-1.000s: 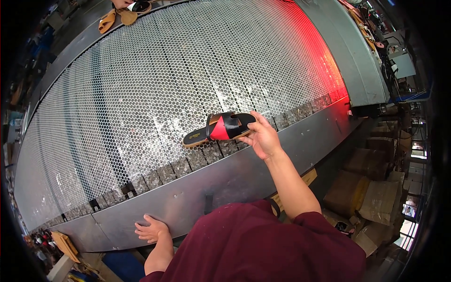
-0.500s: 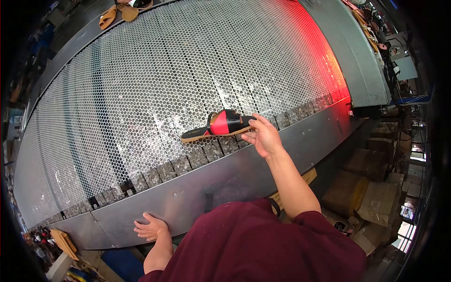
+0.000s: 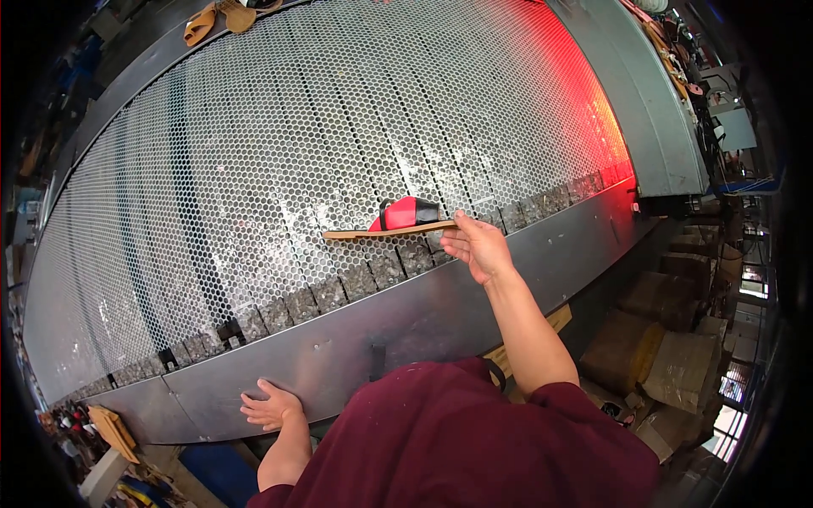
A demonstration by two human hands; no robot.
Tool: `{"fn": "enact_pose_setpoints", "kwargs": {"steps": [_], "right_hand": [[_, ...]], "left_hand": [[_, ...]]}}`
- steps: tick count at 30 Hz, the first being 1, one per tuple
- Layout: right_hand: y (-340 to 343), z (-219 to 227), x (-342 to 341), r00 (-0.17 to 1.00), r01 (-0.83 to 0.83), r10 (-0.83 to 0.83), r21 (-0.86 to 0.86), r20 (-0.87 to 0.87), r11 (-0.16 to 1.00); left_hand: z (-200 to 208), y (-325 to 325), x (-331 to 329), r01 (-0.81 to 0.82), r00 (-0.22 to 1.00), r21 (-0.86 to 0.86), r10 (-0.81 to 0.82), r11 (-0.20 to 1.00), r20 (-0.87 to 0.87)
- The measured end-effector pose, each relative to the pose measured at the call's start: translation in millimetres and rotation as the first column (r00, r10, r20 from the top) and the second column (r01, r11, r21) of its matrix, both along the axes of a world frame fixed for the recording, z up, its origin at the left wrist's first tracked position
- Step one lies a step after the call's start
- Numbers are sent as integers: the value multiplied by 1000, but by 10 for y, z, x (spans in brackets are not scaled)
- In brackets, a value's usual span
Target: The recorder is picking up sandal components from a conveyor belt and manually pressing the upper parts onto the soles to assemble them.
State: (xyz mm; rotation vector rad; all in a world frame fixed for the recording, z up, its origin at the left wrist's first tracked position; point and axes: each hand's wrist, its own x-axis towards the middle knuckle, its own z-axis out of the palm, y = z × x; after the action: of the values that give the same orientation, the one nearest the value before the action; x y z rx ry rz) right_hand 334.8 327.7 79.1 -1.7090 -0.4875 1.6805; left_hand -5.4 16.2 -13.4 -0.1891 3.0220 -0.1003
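Note:
A flat sandal (image 3: 406,213) with a red and black strap and a tan sole edge is held over the mesh conveyor belt (image 3: 254,161). My right hand (image 3: 477,247) pinches one end of it between thumb and fingers. The sandal is turned side-on, so the sole edge faces me and the top of the footbed is hidden. My left hand (image 3: 273,406) rests on the metal front rail (image 3: 322,356) with its fingers spread and nothing in it.
At the belt's right end, red-orange light glows beside a grey metal housing (image 3: 648,110). Tan sandals (image 3: 201,25) lie on the far edge. Cardboard boxes (image 3: 622,343) are stacked at right. A tan board stack (image 3: 113,433) stands at lower left.
My right hand has rolled the sandal from showing its footbed to lying side-on, with the sole edge toward me. My left hand has stayed on the rail.

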Motion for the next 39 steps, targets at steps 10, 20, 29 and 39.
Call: {"fn": "enact_pose_setpoints", "kwargs": {"steps": [10,20,29,39], "right_hand": [[-50,-95,-20,999,-26,26,-26,26,999],[-115,-194,-5,999,-11,10,-29,-34,1000],[-139,-261,26,999,0,-2,-30,-53,1000],[-145,-305,41,999,8,-10,-42,-52,999]], "left_hand": [[-48,-35,-17,10,1000,5,-10,1000,-24],[-85,-69,-43,6,1000,-3,-6,1000,-23],[-70,-44,-32,10,1000,4,-10,1000,3],[-61,-38,-31,3,1000,14,-3,1000,6]]}}
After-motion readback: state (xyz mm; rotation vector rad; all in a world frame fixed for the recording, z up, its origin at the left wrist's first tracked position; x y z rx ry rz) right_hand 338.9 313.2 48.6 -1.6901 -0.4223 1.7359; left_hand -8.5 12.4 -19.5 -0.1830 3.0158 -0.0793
